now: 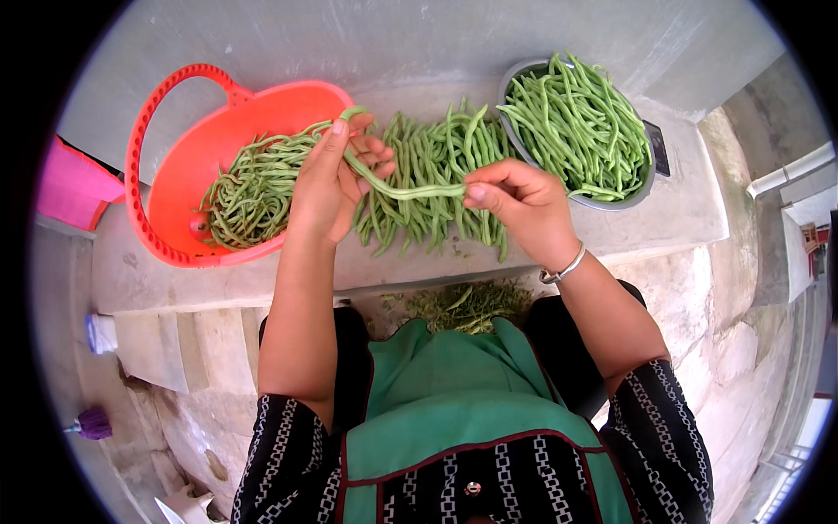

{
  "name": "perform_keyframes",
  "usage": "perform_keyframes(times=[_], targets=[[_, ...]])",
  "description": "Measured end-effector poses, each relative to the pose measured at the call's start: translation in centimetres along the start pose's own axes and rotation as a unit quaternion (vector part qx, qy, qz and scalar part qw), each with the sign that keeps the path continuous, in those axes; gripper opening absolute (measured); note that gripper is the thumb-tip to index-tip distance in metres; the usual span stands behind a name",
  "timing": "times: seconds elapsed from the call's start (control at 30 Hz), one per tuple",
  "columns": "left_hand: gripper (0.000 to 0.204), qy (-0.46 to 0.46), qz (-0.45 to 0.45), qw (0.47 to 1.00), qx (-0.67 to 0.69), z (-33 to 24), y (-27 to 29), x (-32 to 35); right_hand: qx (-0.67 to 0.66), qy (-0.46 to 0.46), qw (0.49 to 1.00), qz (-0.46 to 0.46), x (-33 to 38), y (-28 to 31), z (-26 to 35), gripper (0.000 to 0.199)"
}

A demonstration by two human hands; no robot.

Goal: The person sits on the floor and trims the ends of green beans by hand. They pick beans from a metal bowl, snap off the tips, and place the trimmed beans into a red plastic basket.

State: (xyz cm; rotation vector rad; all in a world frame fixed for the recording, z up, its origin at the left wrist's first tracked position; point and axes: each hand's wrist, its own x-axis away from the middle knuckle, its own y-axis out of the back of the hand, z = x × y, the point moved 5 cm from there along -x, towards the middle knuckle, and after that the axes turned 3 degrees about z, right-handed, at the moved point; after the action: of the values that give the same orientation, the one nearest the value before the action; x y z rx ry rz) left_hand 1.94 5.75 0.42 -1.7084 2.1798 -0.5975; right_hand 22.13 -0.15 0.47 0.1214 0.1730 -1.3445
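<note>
One long green bean (410, 191) is stretched between my two hands. My left hand (333, 175) has the bean's upper end between thumb and fingers, close to the red basket's rim. The other end is pinched by the thumb and forefinger of my right hand (524, 210), which has a bracelet at the wrist. Behind and below the bean, a wide pile of green beans (436, 148) lies on the concrete ledge. To the left, the red plastic basket (179, 183) holds a tangle of thin, curled beans (257, 188). A grey basin (513, 113) at the right is heaped with straight green beans (580, 127).
The concrete ledge (681, 231) runs across in front of me, against a grey wall (419, 44). Stalk and leaf scraps (471, 306) lie below it, between my knees. A dark flat object (656, 148) sits by the basin. A purple mop head (93, 424) is at lower left.
</note>
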Motion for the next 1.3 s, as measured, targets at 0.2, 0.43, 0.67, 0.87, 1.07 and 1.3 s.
perform_keyframes(times=[0.2,0.43,0.67,0.87,1.07,1.3], targets=[[0.034,0.112,0.167,0.971,0.131,3.4,-2.9,1.6,-0.099,0.028,0.993,-0.048,-0.3,0.8,0.7,0.011],[0.018,0.107,0.121,0.981,-0.104,4.3,-2.9,1.6,0.390,0.240,0.886,0.071,0.4,-0.5,2.5,0.011],[0.016,0.064,0.200,0.917,-0.340,4.8,-3.5,1.4,0.456,0.214,0.847,0.172,1.0,-1.1,-0.1,0.009],[0.023,0.035,0.129,0.910,-0.392,4.0,-3.1,-2.1,0.494,0.140,0.833,0.206,1.8,-0.5,-1.6,0.007],[0.043,0.013,0.096,0.719,-0.688,5.9,-0.9,-2.4,0.466,0.116,0.842,0.248,2.0,-1.5,-2.7,0.005],[0.031,0.007,0.097,0.750,-0.654,2.4,1.8,1.6,0.388,0.154,0.856,0.306,1.2,-6.8,-3.5,0.014]])
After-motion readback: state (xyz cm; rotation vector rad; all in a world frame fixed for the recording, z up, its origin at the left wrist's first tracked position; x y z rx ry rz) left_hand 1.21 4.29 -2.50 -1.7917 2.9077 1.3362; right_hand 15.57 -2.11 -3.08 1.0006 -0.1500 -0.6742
